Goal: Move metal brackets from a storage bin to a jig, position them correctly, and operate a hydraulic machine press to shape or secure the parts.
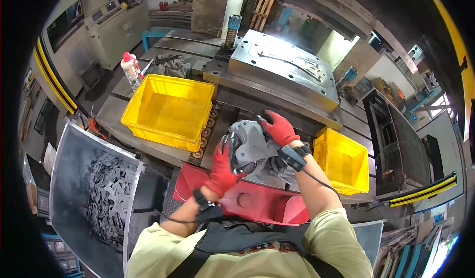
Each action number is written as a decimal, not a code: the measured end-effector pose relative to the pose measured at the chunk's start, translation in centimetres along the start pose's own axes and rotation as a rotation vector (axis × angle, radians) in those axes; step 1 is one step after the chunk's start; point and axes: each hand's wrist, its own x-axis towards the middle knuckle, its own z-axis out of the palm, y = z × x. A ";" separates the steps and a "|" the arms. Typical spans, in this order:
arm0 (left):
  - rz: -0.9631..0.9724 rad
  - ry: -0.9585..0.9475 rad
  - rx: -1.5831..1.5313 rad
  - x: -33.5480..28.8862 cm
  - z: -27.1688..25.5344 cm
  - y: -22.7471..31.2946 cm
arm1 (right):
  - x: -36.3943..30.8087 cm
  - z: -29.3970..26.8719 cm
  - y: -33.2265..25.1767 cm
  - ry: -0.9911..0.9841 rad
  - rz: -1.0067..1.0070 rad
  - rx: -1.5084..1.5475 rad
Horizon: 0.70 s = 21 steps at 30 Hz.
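Note:
A stack of flat grey metal plates, with rounded lobes and small holes, is in front of me between my two gloved hands. My left hand, in a red glove with dark fingertips, cups the stack's left side; its fingers point up along the edges and its thumb reaches across below. At the upper right edge, my right hand, gloved alike, grips the plates with bent fingers. More grey plates lie just under the stack, partly hidden by it. A red metal chute or tray lies nearest my body.
A yellow bin stands at the left, another yellow bin at the right. Behind is a steel die block on a press bed. A white bottle stands far left. A large grey bin holds metal scrap.

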 end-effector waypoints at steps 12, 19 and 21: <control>0.045 0.226 -0.516 2.6 2.5 -3.5 | -2.5 1.8 1.0 0.213 0.380 0.153; 0.083 0.281 -0.252 2.3 3.5 -1.6 | -1.1 1.2 1.0 0.232 0.388 0.005; 0.104 0.358 -0.294 2.3 4.1 -2.2 | -1.0 1.5 1.3 0.282 0.355 0.004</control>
